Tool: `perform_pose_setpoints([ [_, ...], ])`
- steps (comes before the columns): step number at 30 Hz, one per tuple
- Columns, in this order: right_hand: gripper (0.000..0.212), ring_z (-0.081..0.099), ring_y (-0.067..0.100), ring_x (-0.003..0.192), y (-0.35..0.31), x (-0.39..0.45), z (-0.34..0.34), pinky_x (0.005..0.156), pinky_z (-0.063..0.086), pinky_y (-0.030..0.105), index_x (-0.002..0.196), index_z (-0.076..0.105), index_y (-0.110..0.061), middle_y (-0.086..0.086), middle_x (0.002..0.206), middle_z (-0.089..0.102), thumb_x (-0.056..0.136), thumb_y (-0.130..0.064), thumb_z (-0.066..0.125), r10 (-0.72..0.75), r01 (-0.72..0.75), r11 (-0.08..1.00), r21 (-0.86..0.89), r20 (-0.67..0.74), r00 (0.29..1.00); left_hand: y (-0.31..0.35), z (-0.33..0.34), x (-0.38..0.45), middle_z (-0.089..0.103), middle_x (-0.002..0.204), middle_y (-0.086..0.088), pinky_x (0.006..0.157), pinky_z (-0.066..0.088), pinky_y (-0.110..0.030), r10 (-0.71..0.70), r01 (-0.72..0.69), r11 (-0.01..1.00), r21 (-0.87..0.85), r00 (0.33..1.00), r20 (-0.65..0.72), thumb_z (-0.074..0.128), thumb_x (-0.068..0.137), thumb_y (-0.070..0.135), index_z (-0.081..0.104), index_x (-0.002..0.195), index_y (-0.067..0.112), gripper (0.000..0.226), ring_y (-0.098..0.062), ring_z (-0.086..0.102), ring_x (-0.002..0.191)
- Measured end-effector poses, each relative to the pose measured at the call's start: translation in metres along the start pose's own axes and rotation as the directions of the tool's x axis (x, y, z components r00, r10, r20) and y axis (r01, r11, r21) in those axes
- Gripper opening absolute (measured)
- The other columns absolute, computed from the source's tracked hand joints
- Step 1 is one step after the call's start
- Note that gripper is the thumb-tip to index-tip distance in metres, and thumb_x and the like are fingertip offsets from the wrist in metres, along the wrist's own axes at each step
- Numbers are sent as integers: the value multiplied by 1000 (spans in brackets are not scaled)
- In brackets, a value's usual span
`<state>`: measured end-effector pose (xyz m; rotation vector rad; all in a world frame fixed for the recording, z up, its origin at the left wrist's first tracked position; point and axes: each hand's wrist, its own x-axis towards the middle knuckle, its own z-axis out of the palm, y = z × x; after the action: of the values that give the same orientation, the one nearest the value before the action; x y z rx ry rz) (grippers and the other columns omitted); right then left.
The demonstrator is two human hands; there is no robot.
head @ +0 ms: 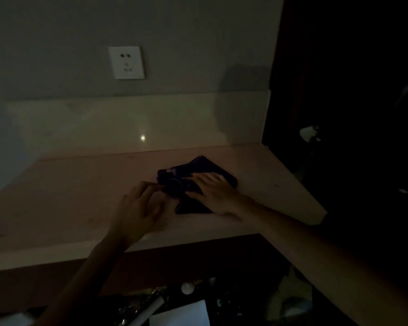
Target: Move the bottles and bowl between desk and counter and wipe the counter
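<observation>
Dark purple cloth (198,182) lies bunched on the pale counter (68,196), and it is the only thing on that surface in the head view, the single camera here. The right hand (213,192) rests flat on the cloth with its fingers spread and pressing down, not curled around anything. Just beyond the fingertips of the left hand (137,212), a rolled or folded lump of the cloth rises a little. The left thumb and forefinger are drawn together right at that lump, touching or nearly touching it; the light is too dim to tell whether they actually pinch the fabric.

No bottles or bowl show on the counter. Below its front edge, nearer the person than either wrist, some dim clutter sits on a lower surface, with a white sheet (181,314) and a small pale round object (187,288), but nothing there can be read as a bottle or bowl for certain. A wall socket (126,62) sits on the wall well beyond the fingers.

The step in hand looks like folding or gathering the cloth before wiping. The likely trouble is the gloom: patches of the counter could be missed. The loose bundle could also unroll under the flat right palm, so that the cloth smears rather than wipes.
</observation>
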<state>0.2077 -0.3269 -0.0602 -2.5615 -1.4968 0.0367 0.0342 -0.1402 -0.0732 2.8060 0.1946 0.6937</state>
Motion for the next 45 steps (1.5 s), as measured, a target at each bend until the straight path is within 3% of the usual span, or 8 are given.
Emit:
perform_pose_setpoints([
  [11, 56, 25, 18, 143, 104, -91, -24, 115, 16, 36, 149, 24, -35, -8, 154, 30, 97, -58, 28, 256, -255, 966, 31, -68, 964, 50, 30, 21, 52, 131, 10, 83, 39, -36, 130, -160, 974, 160, 974, 183, 28, 90, 64, 53, 134, 40, 56, -20, 54, 113],
  [27, 70, 11, 14, 149, 79, -105, -17, 121, 4, 38, 152, 20, -24, -3, 161, 17, 94, -63, 23, 300, -298, 954, 37, -178, 937, 54, 26, 20, 55, 130, 7, 86, 42, -38, 112, -143, 975, 169, 977, 184, 25, 88, 60, 58, 129, 35, 58, -23, 54, 113],
  [33, 48, 28, 17, 144, -51, -132, 52, 119, 20, 32, 143, 40, -8, 6, 151, 38, 100, -27, 48, 15, 158, 955, 249, -576, 817, 67, 19, -65, 61, 124, 3, 83, 41, -34, 33, -28, 998, 55, 995, -98, 47, 98, 37, 63, 121, 24, 31, -23, 58, 110],
  [36, 38, 41, 13, 135, -119, -159, 125, 112, 34, 29, 136, 50, -15, 1, 141, 49, 99, -24, 49, -2, 222, 847, 483, -414, 910, 71, 17, -170, 60, 119, 0, 81, 41, -34, -204, 187, 978, -93, 953, -226, 52, 96, 28, 62, 120, 18, 28, -17, 53, 103],
  [38, 34, 52, 11, 124, -150, -185, 186, 101, 46, 32, 130, 54, -17, -1, 132, 55, 98, -28, 48, -34, 101, 754, 649, -115, 993, 62, 36, -252, 59, 108, -2, 75, 43, -33, -426, 387, 895, -223, 890, -164, 49, 94, 30, 63, 112, 15, 27, -17, 54, 95],
  [40, 36, 59, 12, 113, -169, -217, 247, 93, 51, 34, 125, 57, -14, -1, 125, 59, 96, -32, 49, -86, -116, 703, 702, 246, 965, 59, 62, -336, 60, 103, -2, 74, 46, -31, -693, 636, 662, -398, 721, 0, 50, 94, 35, 65, 110, 13, 31, -17, 57, 91],
  [42, 31, 61, 13, 110, -177, -253, 294, 95, 50, 35, 123, 58, -13, -3, 120, 61, 95, -27, 55, -114, -301, 717, 628, 532, 839, 65, 85, -419, 62, 102, -4, 72, 45, -28, -878, 851, 216, -478, 383, 286, 54, 97, 29, 64, 112, 8, 27, -18, 59, 89],
  [45, 29, 60, 17, 110, -164, -299, 337, 87, 46, 25, 118, 60, -14, 1, 114, 64, 94, -29, 58, -44, -439, 806, 396, 780, 624, 90, 107, -536, 58, 97, -15, 60, 37, -27, -785, 851, -393, -348, -113, 610, 50, 101, 24, 55, 98, 9, 17, -19, 56, 71],
])
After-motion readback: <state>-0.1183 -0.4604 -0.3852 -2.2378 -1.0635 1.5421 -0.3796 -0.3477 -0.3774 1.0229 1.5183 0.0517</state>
